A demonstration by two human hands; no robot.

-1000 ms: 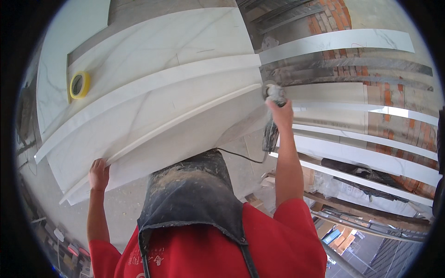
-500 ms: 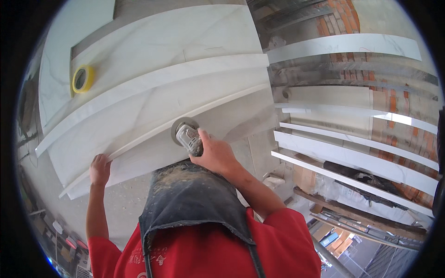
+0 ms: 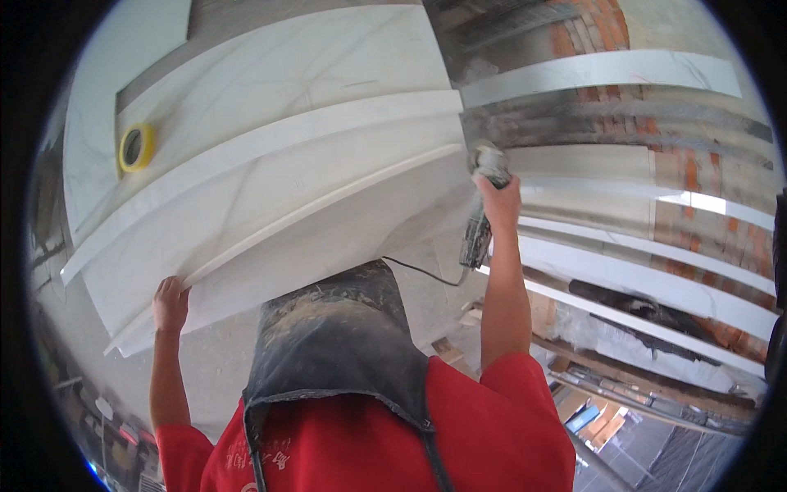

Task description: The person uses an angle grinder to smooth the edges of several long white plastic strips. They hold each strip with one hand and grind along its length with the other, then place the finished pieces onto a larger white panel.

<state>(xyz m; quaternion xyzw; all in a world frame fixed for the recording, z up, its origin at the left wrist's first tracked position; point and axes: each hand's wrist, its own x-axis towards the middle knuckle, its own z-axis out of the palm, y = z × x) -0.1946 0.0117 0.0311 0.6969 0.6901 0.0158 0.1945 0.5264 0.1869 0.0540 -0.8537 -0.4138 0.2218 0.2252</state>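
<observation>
Right hand [image 3: 502, 198] grips grinder [image 3: 492, 164] beside slab's [image 3: 344, 234] right edge; left hand [image 3: 170, 305] holds strip [image 3: 328, 198] near left end; floor [image 3: 217, 353] room near left.

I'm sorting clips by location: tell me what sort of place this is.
Likely a stone- or tile-cutting workshop: there's an angle grinder, a large white marble-patterned slab and a dusty dark apron.

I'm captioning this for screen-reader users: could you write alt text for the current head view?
A person's right hand holds an angle grinder by the right end of a narrow white strip, and the left hand is at the strip toward its other end. A yellow tape roll lies on pale slabs at upper left.
</observation>
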